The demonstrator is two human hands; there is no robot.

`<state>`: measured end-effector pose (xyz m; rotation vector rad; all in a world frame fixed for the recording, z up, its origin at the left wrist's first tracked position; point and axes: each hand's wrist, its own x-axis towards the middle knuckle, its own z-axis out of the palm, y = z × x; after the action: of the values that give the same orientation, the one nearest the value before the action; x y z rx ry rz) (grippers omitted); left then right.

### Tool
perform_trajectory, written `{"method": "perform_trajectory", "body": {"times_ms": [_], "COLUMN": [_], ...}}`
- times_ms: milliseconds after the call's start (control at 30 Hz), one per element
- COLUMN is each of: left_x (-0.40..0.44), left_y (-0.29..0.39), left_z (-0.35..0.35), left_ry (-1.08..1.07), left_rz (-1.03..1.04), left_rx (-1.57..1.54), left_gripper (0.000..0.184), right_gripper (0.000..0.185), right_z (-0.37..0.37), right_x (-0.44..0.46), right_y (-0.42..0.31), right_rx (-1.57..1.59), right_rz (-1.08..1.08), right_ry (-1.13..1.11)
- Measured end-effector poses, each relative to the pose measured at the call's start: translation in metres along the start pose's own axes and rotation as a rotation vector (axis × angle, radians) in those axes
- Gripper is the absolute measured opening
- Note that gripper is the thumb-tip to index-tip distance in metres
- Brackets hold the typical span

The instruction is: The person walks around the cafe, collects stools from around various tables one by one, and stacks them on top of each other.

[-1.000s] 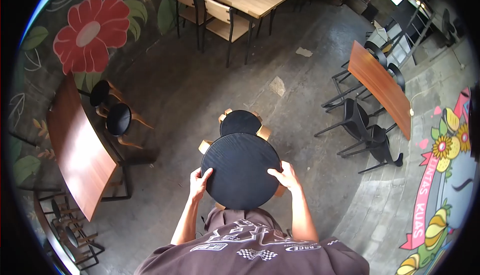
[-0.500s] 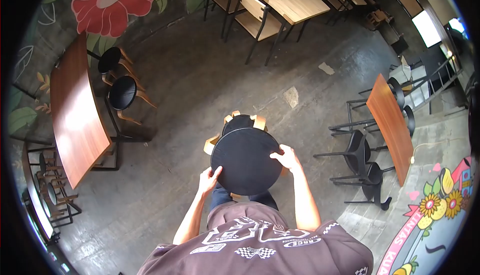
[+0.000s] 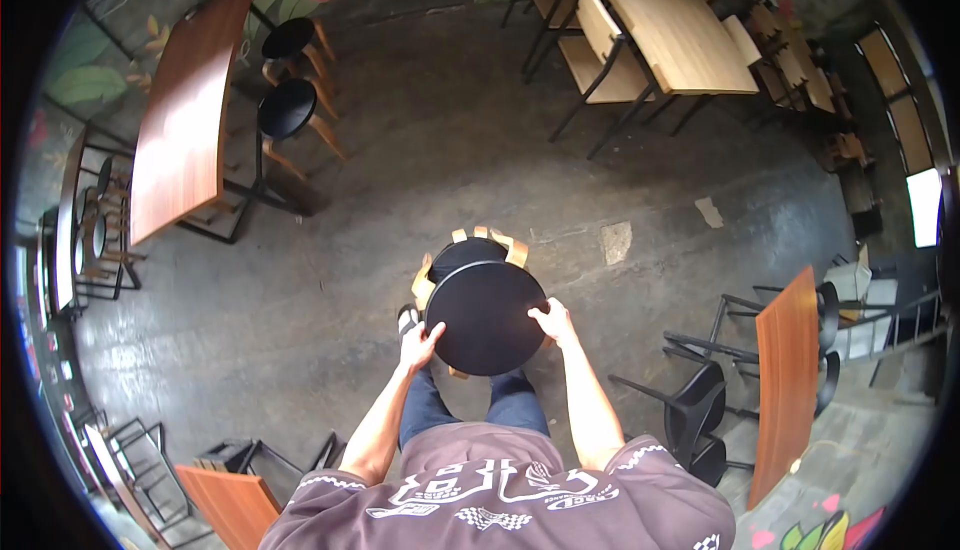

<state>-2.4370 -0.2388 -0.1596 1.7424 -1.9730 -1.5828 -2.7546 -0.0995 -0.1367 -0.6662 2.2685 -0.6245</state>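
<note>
My left hand point(image 3: 420, 346) grips the left edge of a round black stool seat point(image 3: 486, 318), thumb on top. My right hand point(image 3: 553, 323) holds the same seat at its right edge, also with the thumb on top. Just beyond it, partly covered, shows a second black seat point(image 3: 468, 253) with bent light-wood legs point(image 3: 517, 252) around it. The two stools look stacked, but their lower parts are hidden from above. My left shoe point(image 3: 407, 319) shows beside the stools.
Two black stools point(image 3: 287, 109) stand by a reddish-brown table point(image 3: 190, 115) at left. A pale wooden table point(image 3: 680, 30) with chairs point(image 3: 605, 55) is at the back. On the right are another brown table point(image 3: 787, 380) and black chairs point(image 3: 693, 405). Another tabletop point(image 3: 232, 500) lies at lower left.
My view has turned, so the left tables sit higher and the right table lower. Both hands keep their hold on the stool. My left shoe and a lower-left tabletop have come into view.
</note>
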Motion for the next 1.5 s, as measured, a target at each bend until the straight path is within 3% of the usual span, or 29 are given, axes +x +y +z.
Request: {"method": "perform_trajectory", "body": {"times_ms": [67, 133, 167, 233, 300, 433, 500, 567, 633, 767, 833, 867, 900, 933, 1033, 1133, 1167, 1200, 1300, 1500], "left_x": [0.017, 0.032, 0.061, 0.071, 0.095, 0.132, 0.148, 0.158, 0.158, 0.16, 0.151, 0.146, 0.134, 0.115, 0.043, -0.038, -0.063, -0.082, -0.149, -0.252], "left_y": [0.002, 0.006, -0.036, -0.021, -0.037, -0.049, -0.059, -0.064, -0.066, -0.086, -0.092, -0.102, -0.107, -0.099, -0.073, -0.068, -0.07, -0.087, -0.097, -0.133], "left_z": [0.021, 0.032, 0.055, 0.054, 0.066, 0.079, 0.089, 0.095, 0.097, 0.095, 0.091, 0.092, 0.086, 0.075, 0.036, -0.006, -0.02, -0.027, -0.077, -0.214], "left_ry": [0.04, 0.121, 0.135, 0.08, 0.112, 0.035, 0.001, 0.016, 0.137, 0.148, 0.26, 0.3, 0.33, 0.323, 0.225, 0.243, 0.272, 0.297, 0.383, 0.624], "left_rz": [-0.062, 0.027, -0.044, -0.18, -0.185, -0.3, -0.347, -0.349, -0.385, -0.381, -0.332, -0.297, -0.273, -0.253, -0.255, -0.326, -0.357, -0.346, -0.368, -0.207], "left_rx": [0.0, 0.127, 0.253, 0.117, 0.105, 0.254, 0.332, 0.346, 0.275, 0.2, -0.063, -0.181, -0.109, -0.203, -0.723, -0.881, -0.896, -0.957, -1.032, -1.193], "left_gripper": [0.062, 0.064, 0.07, 0.076, 0.081, 0.084, 0.082, 0.082, 0.08, 0.069, 0.054, 0.045, 0.044, 0.04, 0.034, 0.035, 0.035, 0.034, 0.034, 0.027], "right_gripper": [0.05, 0.052, 0.053, 0.054, 0.059, 0.062, 0.062, 0.062, 0.059, 0.043, 0.04, 0.041, 0.043, 0.059, 0.051, 0.025, 0.016, 0.016, 0.019, 0.018], "right_z": [0.01, 0.024, 0.033, 0.052, 0.069, 0.084, 0.092, 0.1, 0.11, 0.114, 0.111, 0.109, 0.109, 0.099, 0.088, 0.077, 0.097, 0.084, 0.095, 0.198], "right_x": [0.029, 0.058, 0.067, 0.091, 0.114, 0.143, 0.157, 0.17, 0.18, 0.173, 0.173, 0.169, 0.164, 0.154, 0.116, 0.066, 0.074, 0.041, -0.02, -0.147], "right_y": [0.023, 0.037, 0.045, 0.059, 0.066, 0.061, 0.063, 0.068, 0.076, 0.064, 0.064, 0.062, 0.06, 0.046, 0.012, -0.033, -0.015, -0.052, -0.121, -0.288], "right_rx": [-0.026, -0.02, -0.011, 0.004, -0.066, -0.08, -0.015, -0.028, -0.017, -0.109, -0.072, -0.11, -0.17, -0.15, -0.158, -0.087, -0.036, 0.089, 0.052, -0.056], "right_rz": [0.019, 0.037, 0.063, 0.062, 0.073, 0.176, 0.335, 0.312, 0.279, 0.235, 0.202, 0.172, 0.117, 0.136, -0.063, -0.095, -0.085, -0.006, -0.048, -0.215], "right_ry": [-0.062, -0.095, -0.111, -0.146, -0.165, -0.18, -0.282, -0.264, -0.302, -0.197, -0.206, -0.16, -0.104, -0.175, -0.082, -0.244, -0.384, -0.527, -0.742, -1.073]}}
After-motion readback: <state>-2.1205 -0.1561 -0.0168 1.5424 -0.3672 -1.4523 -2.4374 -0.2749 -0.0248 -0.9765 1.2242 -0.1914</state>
